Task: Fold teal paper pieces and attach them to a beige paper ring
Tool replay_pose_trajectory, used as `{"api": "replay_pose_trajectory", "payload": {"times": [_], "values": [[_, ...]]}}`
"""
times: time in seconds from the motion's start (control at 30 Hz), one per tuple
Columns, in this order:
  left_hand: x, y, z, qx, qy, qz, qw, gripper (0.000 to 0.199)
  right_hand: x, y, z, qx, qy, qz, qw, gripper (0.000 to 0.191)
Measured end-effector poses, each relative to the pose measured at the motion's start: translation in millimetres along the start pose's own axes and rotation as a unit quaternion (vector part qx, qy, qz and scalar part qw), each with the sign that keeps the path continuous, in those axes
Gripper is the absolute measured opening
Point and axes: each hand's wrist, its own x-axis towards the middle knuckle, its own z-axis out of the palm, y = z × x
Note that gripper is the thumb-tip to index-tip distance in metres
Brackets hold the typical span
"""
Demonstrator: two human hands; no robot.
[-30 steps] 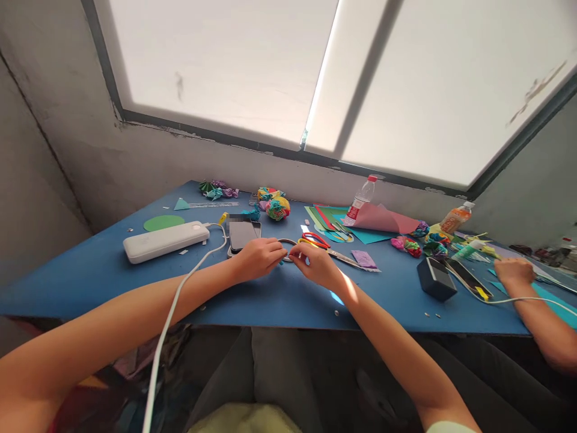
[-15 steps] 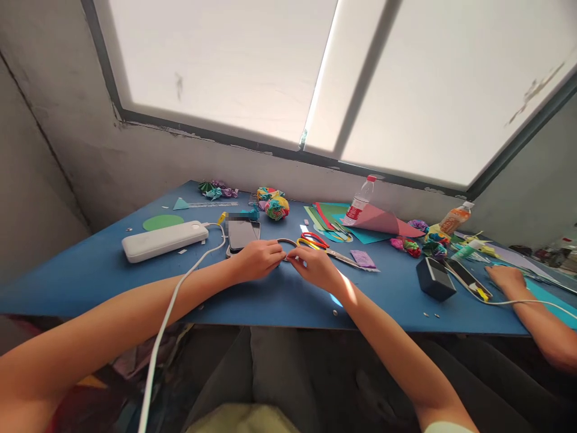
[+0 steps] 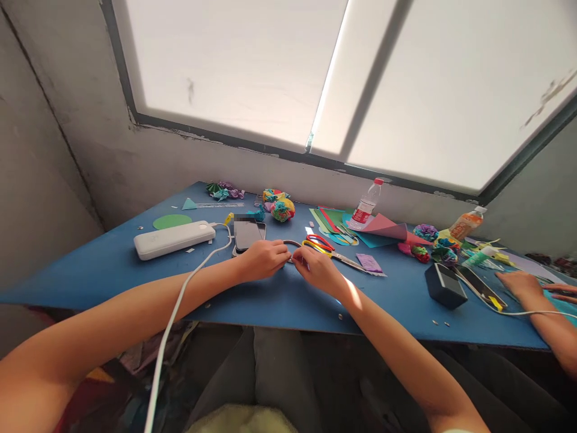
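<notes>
The thin, dark, curved band (image 3: pixel 293 243) peeks out just past your left hand (image 3: pixel 265 260) and right hand (image 3: pixel 314 267). Your fingers are bent, but their tips are too hidden to tell how far they open or what they hold.

The white rectangular power bank (image 3: pixel 175 240) lies left of the red-and-yellow-handled scissors (image 3: pixel 321 245) on the blue flat table (image 3: pixel 279 307).

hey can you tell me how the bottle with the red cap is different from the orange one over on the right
The red-capped bottle is clear with a red-and-white label, while the orange bottle looks orange and has a white cap. The red-capped bottle is by the pink paper; the orange bottle is farther right, by a crumpled multicoloured paper ball. Both have their caps on.
</notes>
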Motion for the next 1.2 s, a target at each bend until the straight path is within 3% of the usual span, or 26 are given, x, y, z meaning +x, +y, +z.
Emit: {"api": "replay_pose_trajectory", "payload": {"times": [0.37,0.5,0.73,0.97,1.2], "values": [[1,-2,-9.6,-0.04,0.029,-0.052,0.997,0.026,1,0,0,-0.125,0.021,-0.075,0.989,0.028],[2,-2,-11.6,-0.055,0.036,-0.084,0.994,0.02,5,14,3,-0.15,0.012,-0.123,0.981,0.033],[-3,-8,-9.9,-0.039,0.0,-0.066,0.997,0.018,37,51,17,-0.184,-0.021,-0.212,0.96,0.033],[-3,-18,-11.3,-0.043,0.012,-0.128,0.991,0.019,26,81,21,-0.216,-0.035,-0.137,0.966,0.025],[-2,-16,-13.5,-0.062,0.024,-0.112,0.991,0.021,22,59,26,-0.227,-0.035,-0.076,0.97,0.029]]}}
